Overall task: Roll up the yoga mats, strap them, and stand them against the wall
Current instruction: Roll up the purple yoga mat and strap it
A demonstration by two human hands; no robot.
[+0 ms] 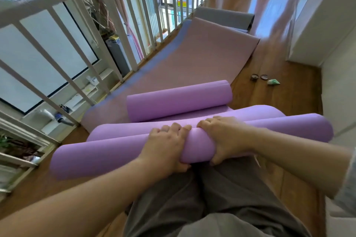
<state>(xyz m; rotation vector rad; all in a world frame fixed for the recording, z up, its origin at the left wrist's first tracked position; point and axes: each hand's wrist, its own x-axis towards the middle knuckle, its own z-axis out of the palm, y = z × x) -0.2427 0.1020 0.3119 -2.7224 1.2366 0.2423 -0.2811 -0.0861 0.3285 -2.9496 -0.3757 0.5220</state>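
Note:
A purple yoga mat [107, 152] lies across the wooden floor in front of my knees, partly rolled into a thick roll. My left hand [165, 146] and my right hand [225, 136] both grip this roll near its middle, fingers curled over the top and thumbs underneath. Behind it the mat's far end forms a second, smaller purple roll [179, 100]. Under that, a pink mat [192, 54] lies flat along the railing, with a blue-purple mat edge [154, 67] showing beside it. At the far end lies a grey mat [225, 17].
A white railing [107, 31] runs along the left, with a drop to a lower floor beyond it. A white wall and cabinet [327, 15] stand at the right. Two small dark round objects [259, 77] and a green wrapper [273, 82] lie on the floor.

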